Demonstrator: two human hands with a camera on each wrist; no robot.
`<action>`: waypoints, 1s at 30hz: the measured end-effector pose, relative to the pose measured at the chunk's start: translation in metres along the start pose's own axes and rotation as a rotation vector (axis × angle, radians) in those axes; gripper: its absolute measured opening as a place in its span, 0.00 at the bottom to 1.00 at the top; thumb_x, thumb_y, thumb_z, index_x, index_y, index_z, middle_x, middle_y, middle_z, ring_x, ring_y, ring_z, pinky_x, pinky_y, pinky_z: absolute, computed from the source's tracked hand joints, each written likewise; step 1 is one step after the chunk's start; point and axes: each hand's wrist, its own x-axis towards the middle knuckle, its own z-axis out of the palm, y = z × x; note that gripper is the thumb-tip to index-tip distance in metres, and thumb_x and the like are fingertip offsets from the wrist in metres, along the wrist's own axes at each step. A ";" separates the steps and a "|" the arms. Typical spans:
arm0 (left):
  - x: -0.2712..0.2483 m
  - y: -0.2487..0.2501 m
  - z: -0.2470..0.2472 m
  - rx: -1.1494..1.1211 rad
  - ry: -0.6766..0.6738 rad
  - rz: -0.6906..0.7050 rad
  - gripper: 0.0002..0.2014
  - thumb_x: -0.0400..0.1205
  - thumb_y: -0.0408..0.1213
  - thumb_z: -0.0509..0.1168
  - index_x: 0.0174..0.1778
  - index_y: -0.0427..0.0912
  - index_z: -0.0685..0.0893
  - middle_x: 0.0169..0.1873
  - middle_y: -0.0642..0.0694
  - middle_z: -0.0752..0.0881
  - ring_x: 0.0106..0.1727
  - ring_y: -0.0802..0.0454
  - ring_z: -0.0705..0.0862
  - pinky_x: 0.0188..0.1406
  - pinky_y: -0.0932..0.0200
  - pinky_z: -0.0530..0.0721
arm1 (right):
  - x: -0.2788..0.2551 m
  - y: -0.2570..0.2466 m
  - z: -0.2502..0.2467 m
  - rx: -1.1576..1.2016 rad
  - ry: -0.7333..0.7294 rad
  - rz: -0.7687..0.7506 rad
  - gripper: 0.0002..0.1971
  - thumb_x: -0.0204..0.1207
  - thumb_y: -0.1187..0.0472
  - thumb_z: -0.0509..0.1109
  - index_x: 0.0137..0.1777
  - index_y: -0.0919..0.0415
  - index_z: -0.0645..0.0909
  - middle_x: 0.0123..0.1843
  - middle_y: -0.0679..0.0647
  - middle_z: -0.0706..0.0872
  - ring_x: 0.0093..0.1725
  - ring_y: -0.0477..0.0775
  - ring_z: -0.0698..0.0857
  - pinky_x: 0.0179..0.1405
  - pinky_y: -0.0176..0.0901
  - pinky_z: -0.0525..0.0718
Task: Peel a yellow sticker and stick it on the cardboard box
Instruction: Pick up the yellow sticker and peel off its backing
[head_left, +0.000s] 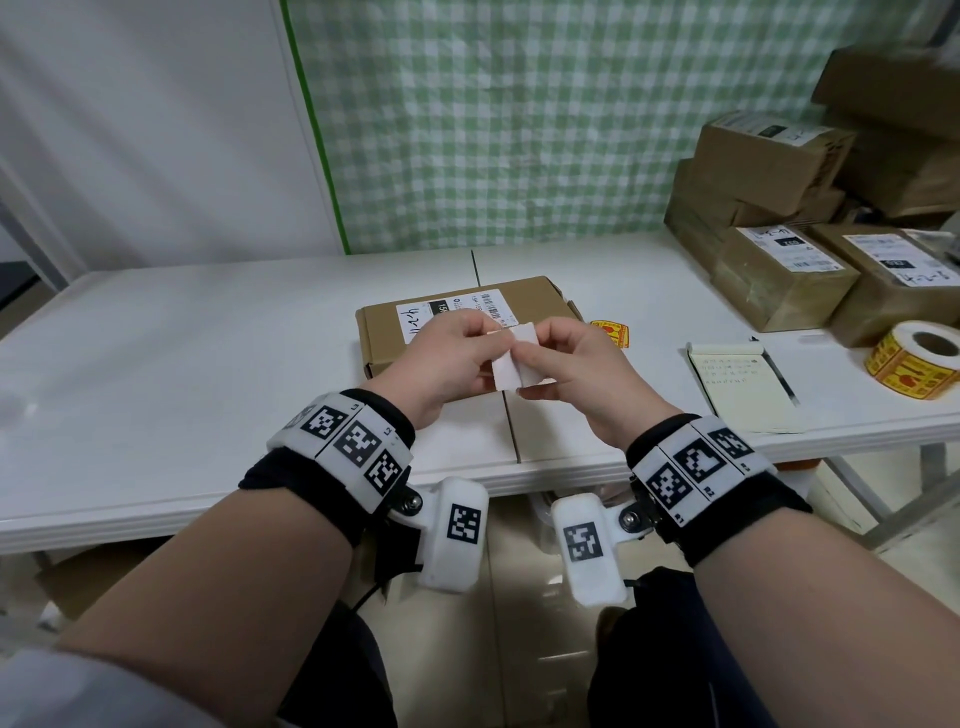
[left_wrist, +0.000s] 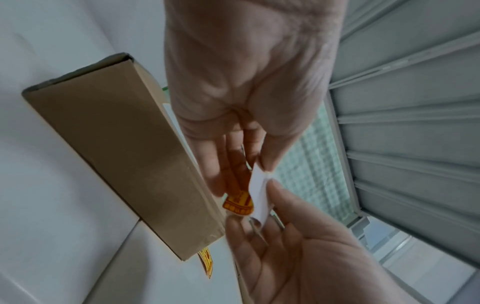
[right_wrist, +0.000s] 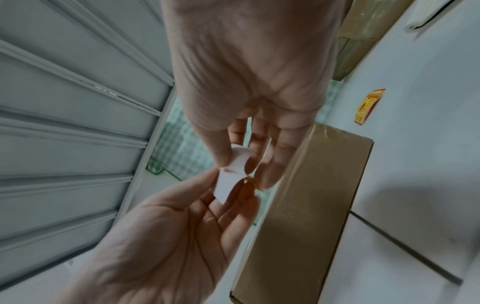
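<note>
Above the table I hold a small piece of white backing paper (head_left: 511, 366) between both hands. In the left wrist view the yellow sticker (left_wrist: 237, 202) lies against my left fingers while the backing (left_wrist: 259, 197) bends away from it. My left hand (head_left: 491, 340) pinches the sticker's side. My right hand (head_left: 535, 345) pinches the curled backing (right_wrist: 231, 176) between thumb and forefinger. Only a thin yellow edge (right_wrist: 250, 182) shows in the right wrist view. The flat cardboard box (head_left: 379, 338) with a white shipping label lies just beyond and under my hands.
A second yellow sticker (head_left: 610, 332) lies on the white table (head_left: 208, 364) right of the box. A roll of yellow stickers (head_left: 914, 358), a notepad (head_left: 737, 384) and a pen (head_left: 774, 369) are at the right. Stacked parcels (head_left: 779, 218) fill the back right corner.
</note>
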 end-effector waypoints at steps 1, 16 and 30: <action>0.000 0.000 0.000 -0.038 -0.007 -0.009 0.09 0.82 0.30 0.62 0.35 0.40 0.77 0.40 0.40 0.83 0.38 0.49 0.85 0.32 0.66 0.89 | 0.001 0.000 -0.001 0.022 0.011 0.018 0.05 0.78 0.68 0.67 0.42 0.64 0.76 0.37 0.50 0.84 0.35 0.49 0.83 0.40 0.43 0.88; 0.001 0.004 0.003 -0.107 -0.043 -0.038 0.08 0.83 0.29 0.61 0.37 0.38 0.77 0.39 0.40 0.84 0.38 0.49 0.87 0.34 0.63 0.90 | 0.001 -0.005 -0.005 0.041 0.028 0.031 0.10 0.76 0.68 0.70 0.37 0.58 0.74 0.39 0.53 0.83 0.38 0.51 0.84 0.40 0.47 0.87; 0.005 0.002 0.002 -0.195 0.085 -0.055 0.10 0.83 0.29 0.58 0.36 0.40 0.77 0.42 0.40 0.87 0.39 0.45 0.87 0.37 0.57 0.88 | 0.013 0.019 -0.039 -0.289 0.498 0.095 0.06 0.71 0.64 0.66 0.35 0.54 0.80 0.48 0.58 0.84 0.50 0.64 0.84 0.49 0.58 0.88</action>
